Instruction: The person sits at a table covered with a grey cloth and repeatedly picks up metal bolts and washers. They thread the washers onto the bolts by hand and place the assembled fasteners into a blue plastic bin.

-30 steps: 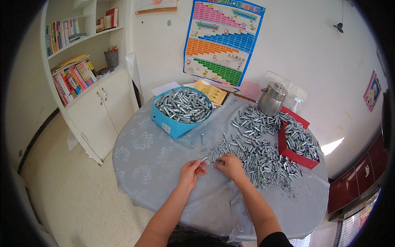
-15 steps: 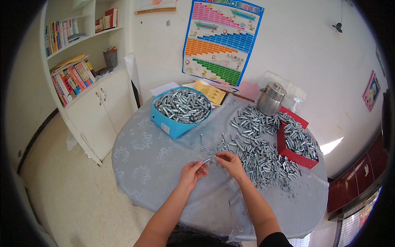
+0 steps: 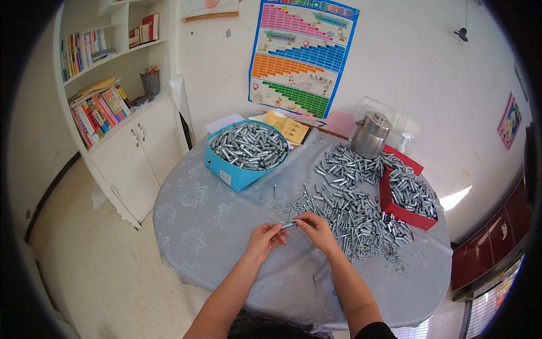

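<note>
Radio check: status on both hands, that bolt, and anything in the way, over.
Left hand: gripping bolt. Right hand: fingertips at bolt's other end. Loose bolts beside right hand; nothing visibly blocking.

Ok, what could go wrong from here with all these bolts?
The bolt in the left hand could slip and get lost in the loose pile nearby. The blue box is full to its rim, so a bump might spill some. The flask stands close behind the pile, so a far reach might knock it.
</note>
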A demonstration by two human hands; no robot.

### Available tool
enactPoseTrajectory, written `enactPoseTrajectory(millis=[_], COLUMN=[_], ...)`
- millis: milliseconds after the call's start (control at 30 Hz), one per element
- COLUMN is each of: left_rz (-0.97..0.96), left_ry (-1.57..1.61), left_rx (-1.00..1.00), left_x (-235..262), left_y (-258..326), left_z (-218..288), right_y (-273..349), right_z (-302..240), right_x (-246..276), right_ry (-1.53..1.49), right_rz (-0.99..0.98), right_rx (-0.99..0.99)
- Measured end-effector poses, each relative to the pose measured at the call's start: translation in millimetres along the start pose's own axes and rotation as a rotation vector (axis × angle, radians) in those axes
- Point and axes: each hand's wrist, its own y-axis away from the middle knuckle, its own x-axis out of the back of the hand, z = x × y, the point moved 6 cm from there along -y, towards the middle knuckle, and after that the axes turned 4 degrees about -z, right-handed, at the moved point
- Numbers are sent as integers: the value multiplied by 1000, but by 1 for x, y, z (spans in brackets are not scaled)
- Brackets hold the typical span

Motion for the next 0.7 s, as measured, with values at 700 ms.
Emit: enactPoseTrajectory(millis=[700], left_rz=[-17], left_ry=[-188], left_rx=[-54], left_x=[-8], left_y=[2], left_z=[3], right_y=[15], right_z=[26], right_x=[2], right_ry=[254], right_rz=[-2], right_rx=[-228])
